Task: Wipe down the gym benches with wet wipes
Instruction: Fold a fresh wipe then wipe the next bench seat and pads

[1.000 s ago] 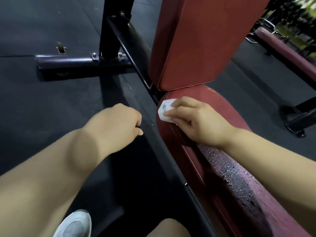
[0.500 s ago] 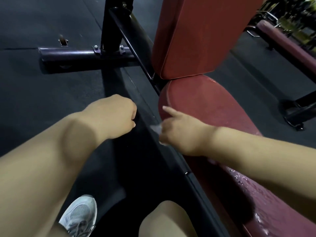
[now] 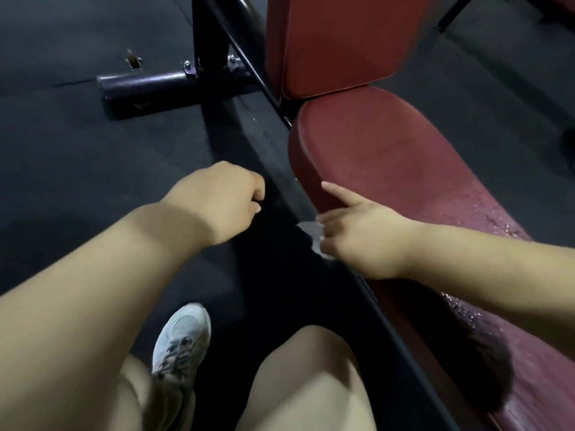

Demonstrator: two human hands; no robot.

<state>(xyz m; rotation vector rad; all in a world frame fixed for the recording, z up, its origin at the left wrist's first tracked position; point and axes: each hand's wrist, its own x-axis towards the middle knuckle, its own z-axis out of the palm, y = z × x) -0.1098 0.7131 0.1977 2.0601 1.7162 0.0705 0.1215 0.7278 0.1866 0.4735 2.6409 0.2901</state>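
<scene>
The right hand (image 3: 364,234), gripping the crumpled white wet wipe (image 3: 312,236) with forefinger extended, has slid from the top of the dark red padded bench seat (image 3: 389,150) down its side edge, so edge-wiping seems underway, while the left hand (image 3: 227,197) stays fisted, empty.

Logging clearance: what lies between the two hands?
Head view: the wipe sticking out of the right hand toward the left hand, then the black frame rail.
</scene>
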